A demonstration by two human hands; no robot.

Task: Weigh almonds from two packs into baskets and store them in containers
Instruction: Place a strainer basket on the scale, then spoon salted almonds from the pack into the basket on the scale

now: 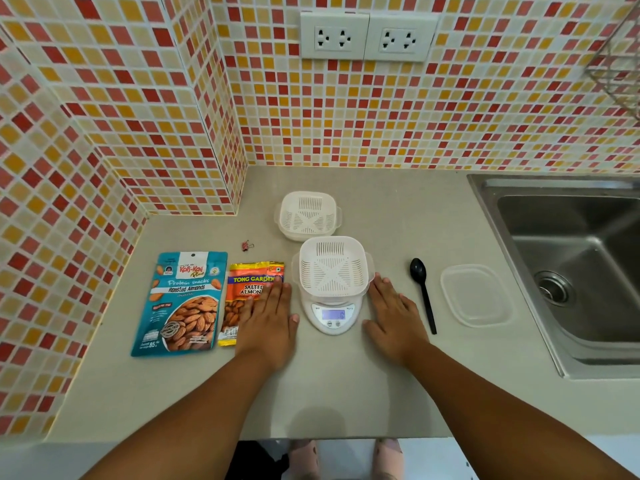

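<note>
We are laying everything out in reach before any pouring begins, and we judge the task is only at its start, since both baskets look empty. Furthest out from our left hand (268,318), the blue pack of roasted almonds (183,304) is lying flat, face up so the label reads. Just beside it, the orange pack of salted almonds (247,299) is lying partly under that hand's flat, straight fingers, which are resting on it without gripping. A small binder clip (247,245) is waiting beyond those fingertips, probably for resealing a pack.

Between our hands the scale (331,315) is sitting with its lit display facing us, and a white basket (332,270), nested in its clear container, is resting on the platform, so almonds can be weighed straight into it. A second basket (308,214) in its container is standing further back, past the first.

Our right hand (393,318) is lying flat and relaxed on the counter (332,386), holding nothing. Just outside it the black spoon (423,294) is lying ready for scooping, then a clear lid (476,296), and beyond it the sink (585,258).
</note>
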